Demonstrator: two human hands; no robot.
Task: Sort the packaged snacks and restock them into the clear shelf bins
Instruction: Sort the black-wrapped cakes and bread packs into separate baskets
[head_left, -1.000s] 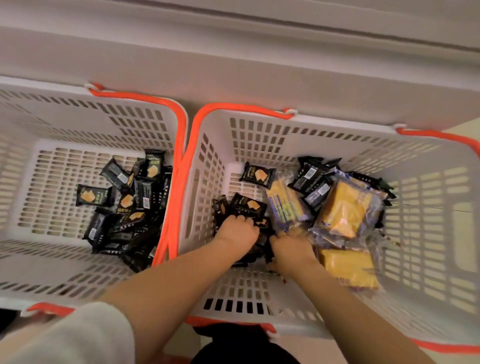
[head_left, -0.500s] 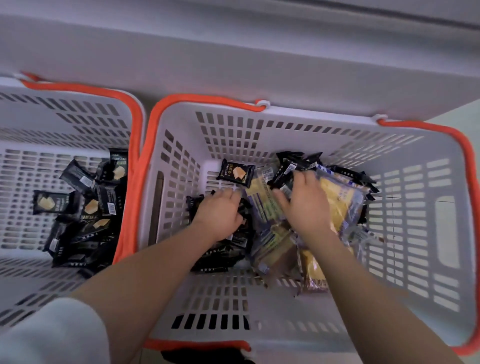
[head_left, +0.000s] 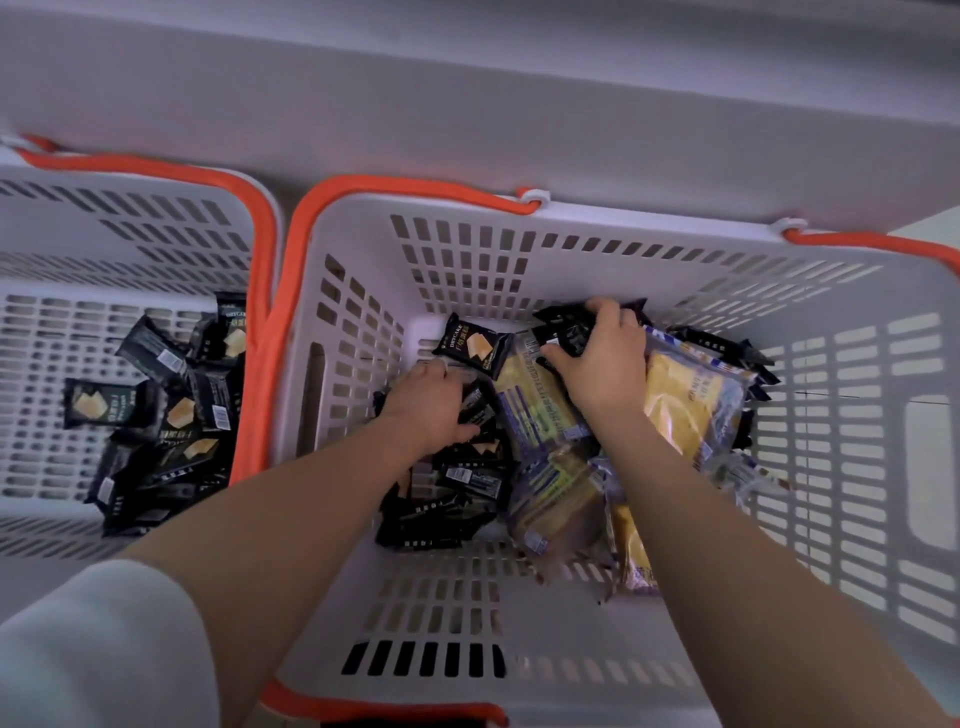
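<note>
**Meanwhile, Both Hands Dug Through One Basket**

Inside the right basket, the right hand gripped a small black snack packet at the far side of the heap. Beside its wrist lay yellow clear-wrapped packs. The left hand pressed curled fingers onto black packets; whether it held one could not be told. The left basket held more black packets.

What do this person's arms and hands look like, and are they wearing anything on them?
Both hands are bare: no gloves, rings, watch or bands show on the left hand or the right hand. Both forearms are uncovered too. A white sleeve covers the upper left arm, ending near the elbow. No sleeve shows on the right arm within the picture.
</note>
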